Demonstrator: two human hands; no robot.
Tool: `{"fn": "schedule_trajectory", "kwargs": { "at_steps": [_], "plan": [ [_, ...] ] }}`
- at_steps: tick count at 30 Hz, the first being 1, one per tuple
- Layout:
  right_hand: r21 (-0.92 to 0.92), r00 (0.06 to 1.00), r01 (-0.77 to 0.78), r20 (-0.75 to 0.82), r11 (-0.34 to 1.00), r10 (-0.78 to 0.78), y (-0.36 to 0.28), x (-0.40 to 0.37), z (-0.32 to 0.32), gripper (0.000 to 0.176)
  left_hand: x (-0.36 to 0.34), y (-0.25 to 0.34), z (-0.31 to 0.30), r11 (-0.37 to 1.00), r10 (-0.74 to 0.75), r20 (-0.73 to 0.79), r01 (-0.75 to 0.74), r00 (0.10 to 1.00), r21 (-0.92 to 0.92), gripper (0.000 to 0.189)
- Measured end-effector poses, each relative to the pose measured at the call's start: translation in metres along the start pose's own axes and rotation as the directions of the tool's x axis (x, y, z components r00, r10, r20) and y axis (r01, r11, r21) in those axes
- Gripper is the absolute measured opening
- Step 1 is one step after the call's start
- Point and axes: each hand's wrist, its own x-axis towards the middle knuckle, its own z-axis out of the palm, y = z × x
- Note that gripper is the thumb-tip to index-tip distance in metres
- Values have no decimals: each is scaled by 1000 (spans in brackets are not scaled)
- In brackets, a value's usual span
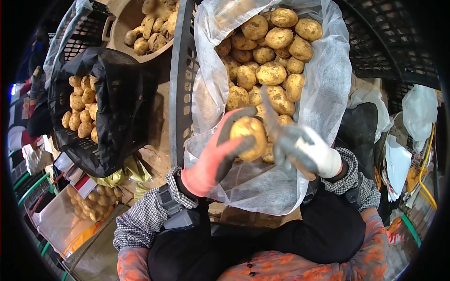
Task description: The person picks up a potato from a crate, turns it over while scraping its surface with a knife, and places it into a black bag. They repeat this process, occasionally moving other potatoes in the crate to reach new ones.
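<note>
My left hand (pixel 213 157), in a pink glove with a dark grey palm, is closed around a potato (pixel 247 136) with brown dirt marks. Facing it, my right hand (pixel 307 152) wears a white and grey glove and grips a knife (pixel 268 107). Its blade points up and away from me, close beside the potato, and is smeared by motion. Both hands hover over the near part of a black crate (pixel 177 89) lined with a white sheet (pixel 335 70). Many yellow-brown potatoes (pixel 272 73) fill the lined crate.
To the left stands another crate with a black liner (pixel 119 70), holding potatoes. Behind it, a tan basin (pixel 112 35) contains more, some dark and misshapen. A bag of potatoes (pixel 96 206) lies at lower left. White plastic bags (pixel 418 110) and a yellow cord (pixel 429 161) are at right.
</note>
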Motion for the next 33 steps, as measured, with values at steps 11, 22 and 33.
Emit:
{"fn": "schedule_trajectory", "kwargs": {
  "at_steps": [11, 22, 33],
  "plan": [
    [-172, 968, -250, -65, 953, 242, -21, 7, 11, 27, 1, -1, -14, 249, 423, 306, -433, 853, 866, 54],
    [-832, 917, 346, 202, 434, -345, 2, 0, 1, 41, 5, -14, -41, 43, 384, 459, -513, 801, 857, 60],
    [-803, 910, 395, 275, 447, -310, -4, 6, 1, 41, -1, -7, -13, 746, 314, 71, -292, 947, 598, 61]
  ]
}}
